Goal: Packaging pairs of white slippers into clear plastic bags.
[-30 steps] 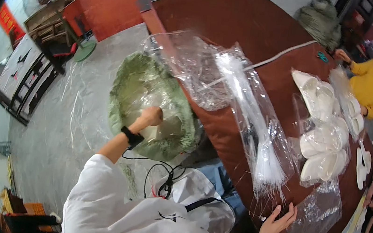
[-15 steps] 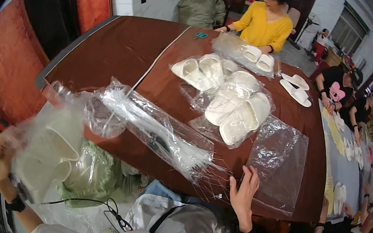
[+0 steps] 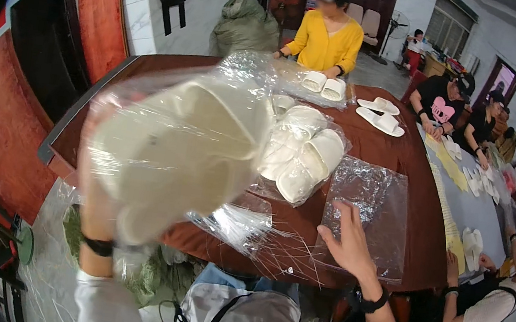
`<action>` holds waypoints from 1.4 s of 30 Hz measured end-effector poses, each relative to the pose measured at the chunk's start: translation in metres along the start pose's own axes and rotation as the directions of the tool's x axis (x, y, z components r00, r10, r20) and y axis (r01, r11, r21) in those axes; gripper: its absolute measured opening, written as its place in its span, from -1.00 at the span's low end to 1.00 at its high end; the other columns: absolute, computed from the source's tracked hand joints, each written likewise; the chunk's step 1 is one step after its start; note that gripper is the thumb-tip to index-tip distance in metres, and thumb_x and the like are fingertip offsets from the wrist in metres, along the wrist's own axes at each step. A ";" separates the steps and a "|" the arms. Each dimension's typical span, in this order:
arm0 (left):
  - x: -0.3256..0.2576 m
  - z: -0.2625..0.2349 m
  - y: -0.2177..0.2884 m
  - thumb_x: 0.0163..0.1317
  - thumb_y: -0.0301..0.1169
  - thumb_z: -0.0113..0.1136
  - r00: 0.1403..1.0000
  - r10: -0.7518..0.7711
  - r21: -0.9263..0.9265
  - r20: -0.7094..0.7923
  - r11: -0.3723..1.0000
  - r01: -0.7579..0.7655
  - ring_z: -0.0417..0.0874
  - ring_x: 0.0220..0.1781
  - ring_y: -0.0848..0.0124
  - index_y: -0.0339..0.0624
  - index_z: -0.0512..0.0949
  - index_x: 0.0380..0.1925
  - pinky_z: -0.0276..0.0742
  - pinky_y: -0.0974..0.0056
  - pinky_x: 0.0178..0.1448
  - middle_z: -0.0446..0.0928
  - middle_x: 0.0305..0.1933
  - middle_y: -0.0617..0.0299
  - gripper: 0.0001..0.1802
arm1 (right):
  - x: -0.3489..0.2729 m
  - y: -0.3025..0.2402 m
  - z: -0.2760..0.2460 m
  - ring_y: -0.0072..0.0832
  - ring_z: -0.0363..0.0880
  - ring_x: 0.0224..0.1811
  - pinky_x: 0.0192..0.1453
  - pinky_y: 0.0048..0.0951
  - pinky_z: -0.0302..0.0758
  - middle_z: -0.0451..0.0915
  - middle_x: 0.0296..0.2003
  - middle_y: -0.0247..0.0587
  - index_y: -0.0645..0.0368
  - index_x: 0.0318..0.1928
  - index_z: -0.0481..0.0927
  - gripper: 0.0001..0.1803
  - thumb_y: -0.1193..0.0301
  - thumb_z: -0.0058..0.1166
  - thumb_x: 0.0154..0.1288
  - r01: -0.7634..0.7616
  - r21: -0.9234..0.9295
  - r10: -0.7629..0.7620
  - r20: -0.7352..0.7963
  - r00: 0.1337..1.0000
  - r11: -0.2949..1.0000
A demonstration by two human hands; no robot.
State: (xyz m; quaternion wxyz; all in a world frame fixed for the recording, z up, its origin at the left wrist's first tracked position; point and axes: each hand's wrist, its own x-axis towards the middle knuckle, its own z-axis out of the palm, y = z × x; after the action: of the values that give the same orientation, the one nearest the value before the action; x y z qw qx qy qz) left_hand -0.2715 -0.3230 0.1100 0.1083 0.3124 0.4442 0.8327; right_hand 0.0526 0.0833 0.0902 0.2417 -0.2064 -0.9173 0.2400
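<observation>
My left hand [image 3: 95,201] is raised at the left, gripping a pair of cream slippers [image 3: 172,143] in a clear plastic bag. The pair is blurred by motion and hides most of the fingers. My right hand [image 3: 354,245] is open over the near part of the table, fingers spread, beside a flat clear plastic bag [image 3: 375,209]. Between the hands lies a bundle of thin white strips [image 3: 239,227], partly covered by the raised pair. Further back, more bagged white slippers [image 3: 304,154] rest in a pile.
A brown-covered table [image 3: 208,240] fills the middle. Across it a person in yellow [image 3: 326,40] stands by bagged white slippers [image 3: 323,85]. Loose white slippers [image 3: 380,115] lie at the far right. Other people work at a grey table [image 3: 448,179] on the right.
My left hand has lifted the bagged slippers from beside the table at lower left up over the table, toward the middle. My right hand stays open near the flat bag. The view has shifted.
</observation>
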 end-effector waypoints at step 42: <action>-0.072 0.148 -0.173 0.43 -0.38 0.13 0.697 -0.711 -0.246 -0.091 0.694 0.676 0.60 0.11 0.38 -0.13 0.23 0.34 0.69 0.14 0.02 0.50 0.17 0.17 -0.47 | 0.133 0.107 0.060 -0.01 0.46 0.18 0.27 -0.17 0.39 0.49 0.13 -0.02 0.18 0.06 0.57 -0.62 0.48 0.19 0.20 -0.038 -0.403 -0.063 -0.235 0.970 0.915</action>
State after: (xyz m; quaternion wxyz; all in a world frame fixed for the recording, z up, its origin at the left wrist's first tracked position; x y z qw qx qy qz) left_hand -0.1414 -0.1555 0.0002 0.4048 0.0326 0.4542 0.7930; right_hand -0.0582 0.2142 0.0324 0.3061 -0.2737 -0.9117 0.0166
